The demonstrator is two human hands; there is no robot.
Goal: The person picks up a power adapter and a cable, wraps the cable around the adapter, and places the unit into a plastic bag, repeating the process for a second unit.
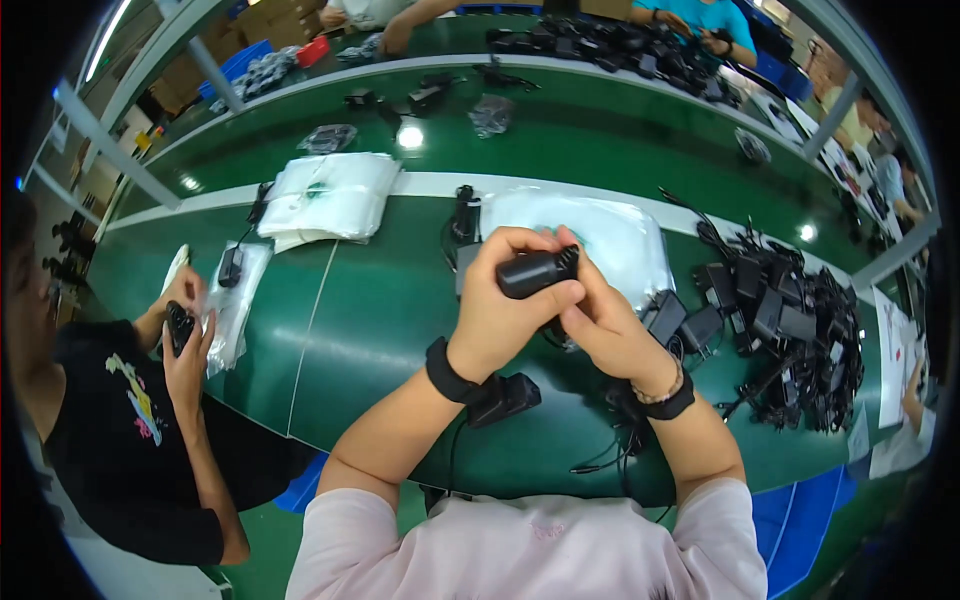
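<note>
A black power adapter (pixel 530 275) is held up in front of me, above the green table. My left hand (pixel 490 315) is closed round its body, thumb along the lower side. The fingers of my right hand (pixel 615 325) press on its right end, where dark ridges show that look like wound cord. What lies inside my right palm is hidden. Beneath my left wrist another black adapter (pixel 515 395) rests on the table, its cord running toward me. Loose black cords with plugs (pixel 625 435) lie by my right wrist.
Clear plastic bags (pixel 630 235) lie just beyond my hands, with another stack (pixel 335 195) farther left. To the right is a big heap of black adapters (pixel 785 320). A co-worker (pixel 140 420) at the left handles a black corded item (pixel 180 328). Metal frame posts (pixel 215 75) stand beyond.
</note>
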